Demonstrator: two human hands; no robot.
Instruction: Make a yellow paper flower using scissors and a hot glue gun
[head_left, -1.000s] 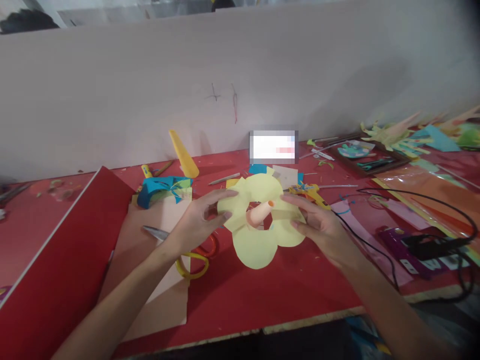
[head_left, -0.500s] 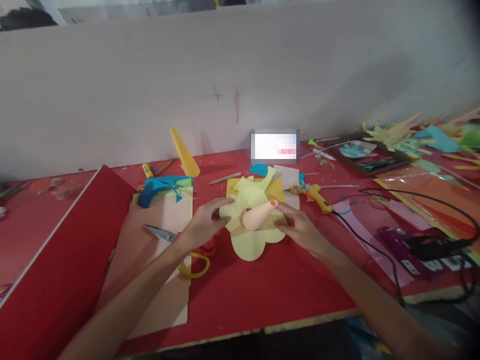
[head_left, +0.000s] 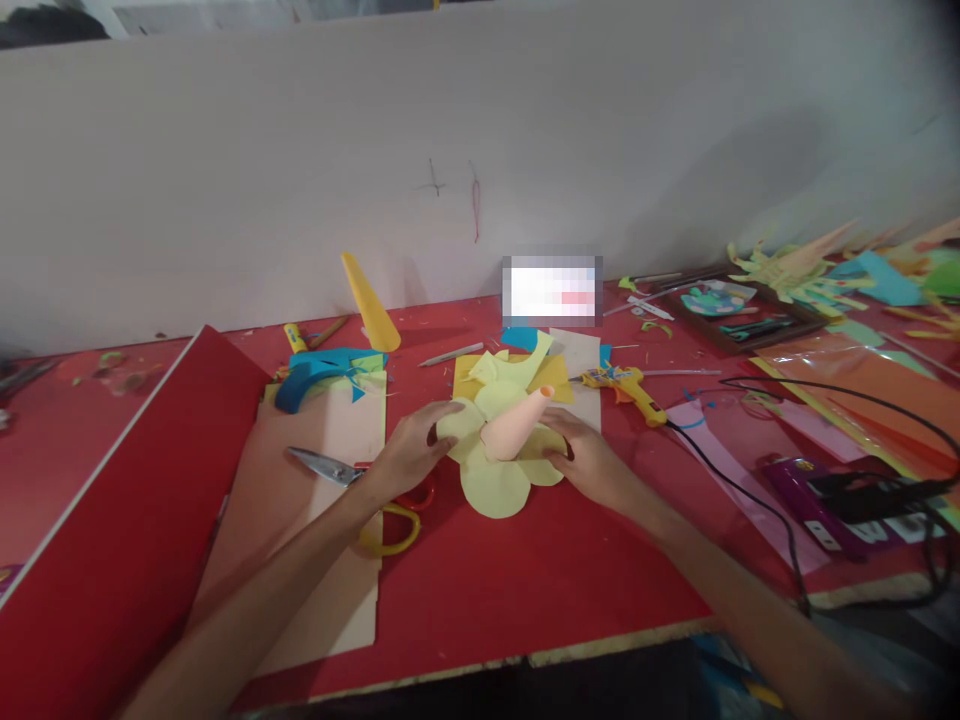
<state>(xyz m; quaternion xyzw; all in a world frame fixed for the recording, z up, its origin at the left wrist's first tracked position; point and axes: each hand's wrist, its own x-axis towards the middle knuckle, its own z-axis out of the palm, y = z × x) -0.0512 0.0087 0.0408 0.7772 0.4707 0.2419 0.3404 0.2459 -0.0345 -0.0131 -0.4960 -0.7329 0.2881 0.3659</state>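
Note:
A pale yellow paper flower (head_left: pixel 495 485) with rounded petals lies over the red table. From its middle rises a peach paper cone (head_left: pixel 516 425), tilted to the right, its narrow open tip up. My left hand (head_left: pixel 416 445) pinches the left petal between thumb and fingers. On the other side, my right hand (head_left: pixel 589 450) grips the right petal the same way. Behind the flower are a yellow sheet (head_left: pixel 559 375) and light yellow-green paper scraps (head_left: pixel 538 362). Scissors (head_left: pixel 322 467) with red and yellow handles lie partly under my left forearm.
A yellow glue gun (head_left: pixel 626 388) with a black cable lies right of the flower. A yellow cone (head_left: pixel 369 305) stands behind, left of a blurred bright rectangle. Peach sheets (head_left: pixel 300 580) and a red board (head_left: pixel 142 520) are left; a tray (head_left: pixel 727 335) is back right.
The side petals are now bent upward a little in my hands, and my right hand has shifted slightly left. The camera view has moved a little.

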